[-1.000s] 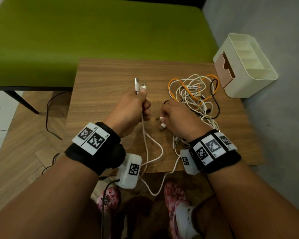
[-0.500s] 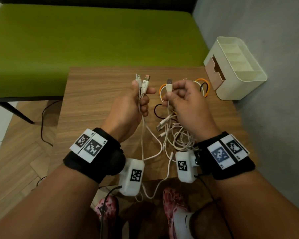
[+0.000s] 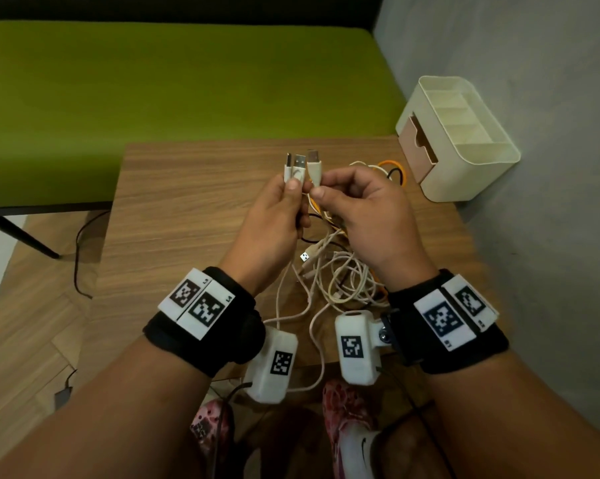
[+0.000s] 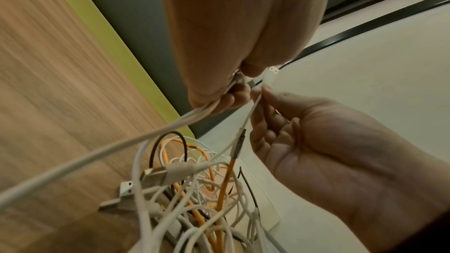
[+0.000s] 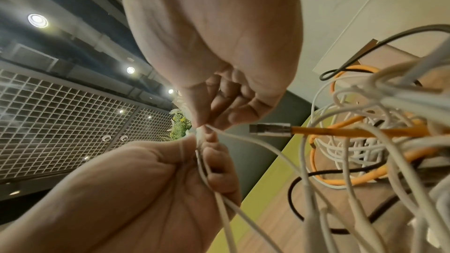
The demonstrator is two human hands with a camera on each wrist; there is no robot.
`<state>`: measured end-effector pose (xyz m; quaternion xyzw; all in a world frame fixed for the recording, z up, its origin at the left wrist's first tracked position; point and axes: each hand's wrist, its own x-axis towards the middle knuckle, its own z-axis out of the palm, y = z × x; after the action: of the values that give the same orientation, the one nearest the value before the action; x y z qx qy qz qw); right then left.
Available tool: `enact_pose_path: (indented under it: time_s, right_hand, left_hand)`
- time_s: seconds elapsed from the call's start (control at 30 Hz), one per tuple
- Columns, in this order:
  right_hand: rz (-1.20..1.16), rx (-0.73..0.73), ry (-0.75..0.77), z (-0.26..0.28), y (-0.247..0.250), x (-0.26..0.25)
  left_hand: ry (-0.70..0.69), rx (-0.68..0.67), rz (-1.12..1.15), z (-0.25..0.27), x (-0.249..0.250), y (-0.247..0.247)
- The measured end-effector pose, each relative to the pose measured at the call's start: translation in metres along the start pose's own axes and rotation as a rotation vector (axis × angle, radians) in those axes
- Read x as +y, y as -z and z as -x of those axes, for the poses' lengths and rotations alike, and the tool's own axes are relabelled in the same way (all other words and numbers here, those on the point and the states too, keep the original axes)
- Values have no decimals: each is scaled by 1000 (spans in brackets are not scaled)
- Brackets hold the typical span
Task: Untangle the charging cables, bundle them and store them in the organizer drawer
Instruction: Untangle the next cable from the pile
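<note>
My left hand point(image 3: 278, 216) grips two white USB cable ends point(image 3: 294, 169) upright above the wooden table point(image 3: 174, 209). Right beside them my right hand point(image 3: 364, 209) pinches a third white USB plug point(image 3: 314, 167) between thumb and forefinger, almost touching the left pair. Under both hands a tangle of white, orange and black cables point(image 3: 340, 278) lies on the table; the held cables trail down into it. In the left wrist view the tangle point(image 4: 194, 189) shows loose USB plugs and an orange cable point(image 4: 225, 184). The cream organizer point(image 3: 464, 140) with its tan drawer point(image 3: 418, 146) stands at the table's far right corner.
A green bench point(image 3: 188, 98) runs behind the table. A grey wall point(image 3: 551, 167) is close on the right. One white cable loop point(image 3: 312, 368) hangs over the table's near edge above my shoes point(image 3: 347, 426). A black cord point(image 3: 81, 257) lies on the floor at left.
My right hand left the tangle with a white USB plug, lifted it and brought it up beside the two plugs in my left hand. The tangle was dragged nearer to me.
</note>
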<state>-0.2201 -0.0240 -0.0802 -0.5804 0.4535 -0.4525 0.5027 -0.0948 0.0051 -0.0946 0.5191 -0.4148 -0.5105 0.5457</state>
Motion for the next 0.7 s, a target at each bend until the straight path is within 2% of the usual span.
enact_pose_path:
  time_s: [0.33, 0.5, 0.6, 0.7]
  right_hand:
    - [30, -34, -39, 3, 0, -3]
    - [244, -56, -39, 3, 3, -4]
    - [254, -24, -63, 2, 5, 2]
    - [182, -142, -128, 2, 5, 5]
  left_hand:
    - [-53, -19, 24, 6, 1, -7]
    - [-52, -37, 47, 6, -1, -9]
    - [-96, 7, 34, 5, 0, -7]
    - [-115, 35, 99, 1, 2, -3]
